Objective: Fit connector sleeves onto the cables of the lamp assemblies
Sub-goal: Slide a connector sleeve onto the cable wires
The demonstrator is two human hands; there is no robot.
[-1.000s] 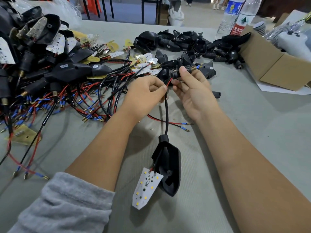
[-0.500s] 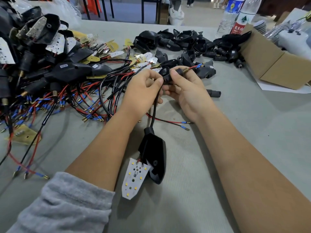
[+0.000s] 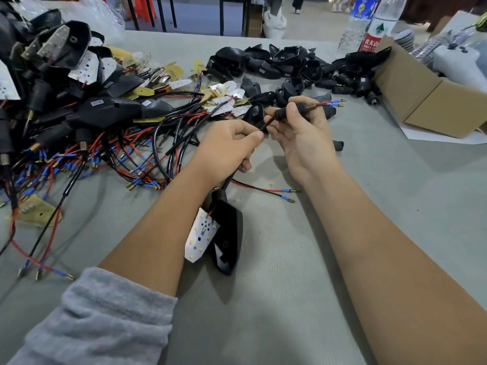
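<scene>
My left hand (image 3: 226,148) pinches the black cable (image 3: 267,125) of a lamp assembly. The assembly's black housing (image 3: 228,233) and white LED board (image 3: 201,234) lie on the table below my wrist. My right hand (image 3: 303,135) grips a black connector sleeve (image 3: 286,111) that sits on the same cable. A brass threaded end (image 3: 311,106) and red and black wires with blue tips (image 3: 334,102) stick out past my right thumb.
A pile of lamp assemblies with wires (image 3: 79,122) covers the left of the grey table (image 3: 290,299). Loose black housings (image 3: 276,64) lie at the back. A cardboard box (image 3: 432,101) and two water bottles (image 3: 369,25) stand at the right. A loose sleeve (image 3: 338,145) lies near my right hand.
The lamp housing has slid left and nearer my left wrist. The sleeve has moved down the cable, so the brass end and blue-tipped wires now stick out further to the right.
</scene>
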